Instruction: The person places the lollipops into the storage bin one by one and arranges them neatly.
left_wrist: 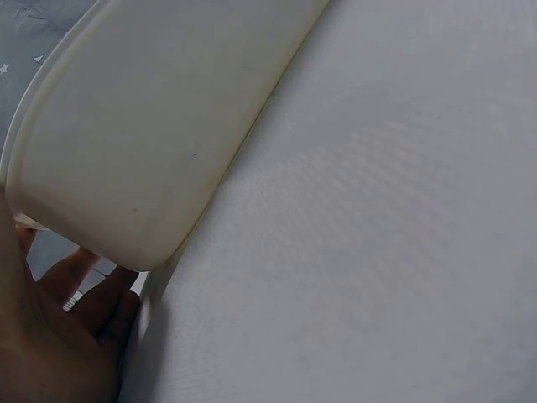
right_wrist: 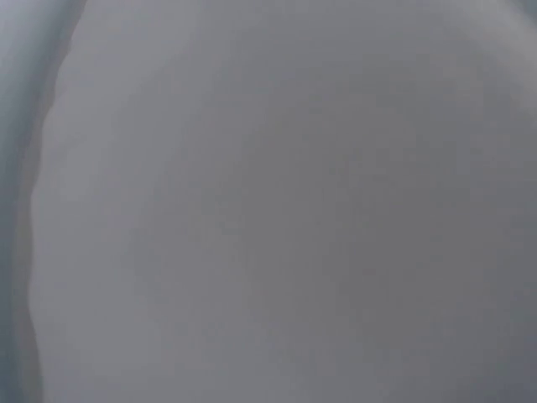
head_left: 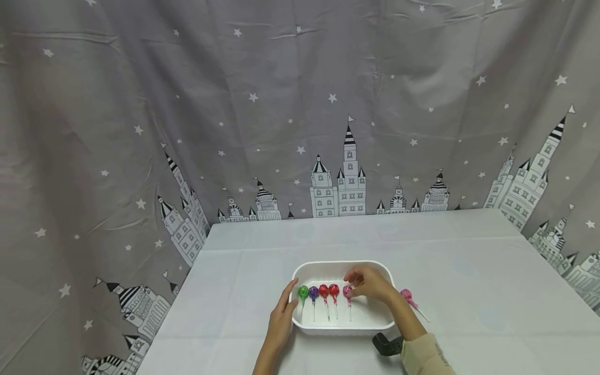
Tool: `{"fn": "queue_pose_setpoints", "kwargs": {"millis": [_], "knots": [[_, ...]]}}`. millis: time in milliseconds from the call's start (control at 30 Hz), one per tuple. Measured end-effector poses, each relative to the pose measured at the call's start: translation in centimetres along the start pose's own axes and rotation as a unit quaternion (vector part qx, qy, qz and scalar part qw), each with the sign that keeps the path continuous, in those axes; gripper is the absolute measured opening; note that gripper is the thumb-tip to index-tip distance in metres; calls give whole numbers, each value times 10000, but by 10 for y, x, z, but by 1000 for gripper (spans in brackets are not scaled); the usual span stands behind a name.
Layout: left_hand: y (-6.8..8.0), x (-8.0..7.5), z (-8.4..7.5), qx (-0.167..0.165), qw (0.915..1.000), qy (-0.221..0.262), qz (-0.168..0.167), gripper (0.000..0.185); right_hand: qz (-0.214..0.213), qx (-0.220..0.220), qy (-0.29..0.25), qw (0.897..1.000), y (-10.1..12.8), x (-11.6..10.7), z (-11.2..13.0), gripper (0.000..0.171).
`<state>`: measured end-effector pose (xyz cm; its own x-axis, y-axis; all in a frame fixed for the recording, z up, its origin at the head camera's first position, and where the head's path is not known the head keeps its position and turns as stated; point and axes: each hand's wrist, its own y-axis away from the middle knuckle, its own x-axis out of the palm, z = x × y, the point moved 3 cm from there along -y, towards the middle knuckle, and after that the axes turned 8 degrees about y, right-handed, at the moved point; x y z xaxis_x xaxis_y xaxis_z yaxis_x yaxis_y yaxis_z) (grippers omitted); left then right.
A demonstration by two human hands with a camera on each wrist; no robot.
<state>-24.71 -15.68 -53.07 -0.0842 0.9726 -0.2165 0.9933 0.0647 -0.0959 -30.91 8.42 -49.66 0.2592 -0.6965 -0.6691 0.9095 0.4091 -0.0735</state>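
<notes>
A white tray (head_left: 344, 328) holds a row of lollipops: a green lollipop (head_left: 303, 292), a purple lollipop (head_left: 313, 292), two red lollipops (head_left: 324, 291) and a pink lollipop (head_left: 347, 291). At the tray's left end my left hand (head_left: 279, 316) grips the rim, thumb over the edge and fingers along the outer wall. The left wrist view shows those fingers (left_wrist: 101, 298) against the tray's end (left_wrist: 143, 168). My right hand (head_left: 370, 284) reaches over the right side and pinches the pink candy head, its stick pointing toward me. In the right wrist view only a blurred pale surface shows.
Another pink lollipop (head_left: 407, 296) lies on the white table (head_left: 478, 291) just right of the tray. A dark, curved object (head_left: 386, 345) is in front of the tray, beside the right sleeve (head_left: 425, 354). A grey castle-print curtain (head_left: 300, 104) hangs behind the table.
</notes>
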Motion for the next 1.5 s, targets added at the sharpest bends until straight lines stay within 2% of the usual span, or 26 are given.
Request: {"fn": "queue_pose_setpoints", "kwargs": {"millis": [167, 367, 633, 933, 1100, 1267, 1500], "knots": [[0, -1, 1, 49, 10000, -71, -35, 43, -168, -84, 72, 9998, 6, -9, 11, 29], [1, -1, 2, 46, 10000, -42, -67, 43, -388, -222, -139, 9989, 20, -26, 23, 30], [-1, -1, 2, 47, 10000, -30, -7, 43, -780, 394, -291, 9957, 42, -60, 18, 30], [0, -1, 2, 38, 10000, -42, -30, 43, -1117, 487, -244, 9922, 62, -88, -10, 35], [0, 0, 4, 95, 9999, -37, 12, 43, -1303, 771, -141, 9884, 73, -95, -30, 39], [0, 0, 2, 104, 9999, -46, -30, 43, -1276, 1027, -114, 9864, 82, -95, -50, 40], [0, 0, 3, 73, 9999, -102, -67, 43, -893, 1056, -371, 9897, 91, -83, -73, 42]]}}
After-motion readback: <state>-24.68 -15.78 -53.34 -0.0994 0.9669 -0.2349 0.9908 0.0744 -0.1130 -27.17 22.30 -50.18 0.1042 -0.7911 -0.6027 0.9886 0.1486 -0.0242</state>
